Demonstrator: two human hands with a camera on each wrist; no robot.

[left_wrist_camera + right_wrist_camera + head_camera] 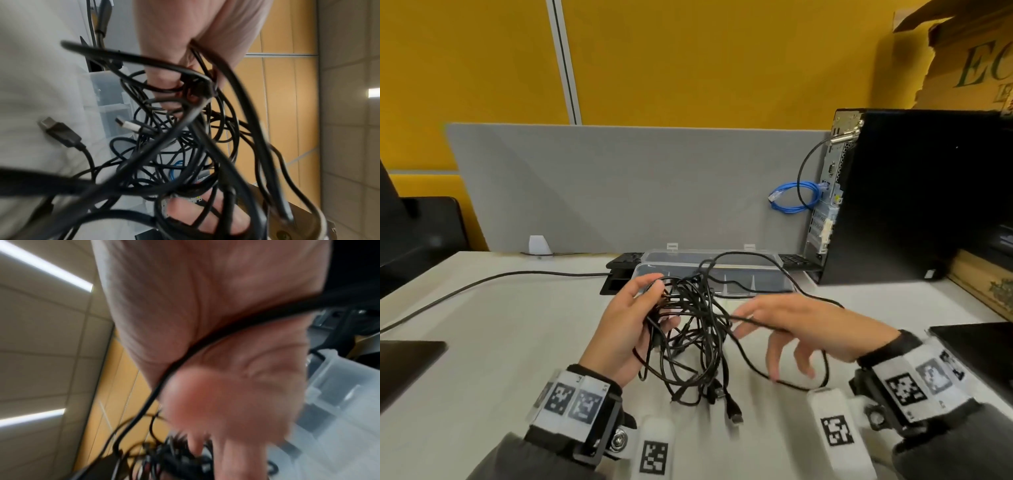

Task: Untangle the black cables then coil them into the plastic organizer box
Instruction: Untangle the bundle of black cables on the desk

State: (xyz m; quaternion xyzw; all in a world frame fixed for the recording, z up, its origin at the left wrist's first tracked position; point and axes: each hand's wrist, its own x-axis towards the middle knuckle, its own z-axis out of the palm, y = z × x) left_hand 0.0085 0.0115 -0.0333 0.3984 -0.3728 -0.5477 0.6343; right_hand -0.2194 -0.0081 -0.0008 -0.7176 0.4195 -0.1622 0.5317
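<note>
Just in front of the clear plastic box (753,279), above the desk (500,342), the left hand (625,329) curls its fingers round a tangled bundle of black cables (688,329). The right hand (801,330) hovers beside it, fingers spread and loose, one strand draped across them. Only the left wrist view shows the plugs (61,132) dangling from the knot and fingers threaded among the loops. The right wrist view is blurred, mostly palm. Behind the box, a carton (969,65) reads "EC", cut off.
</note>
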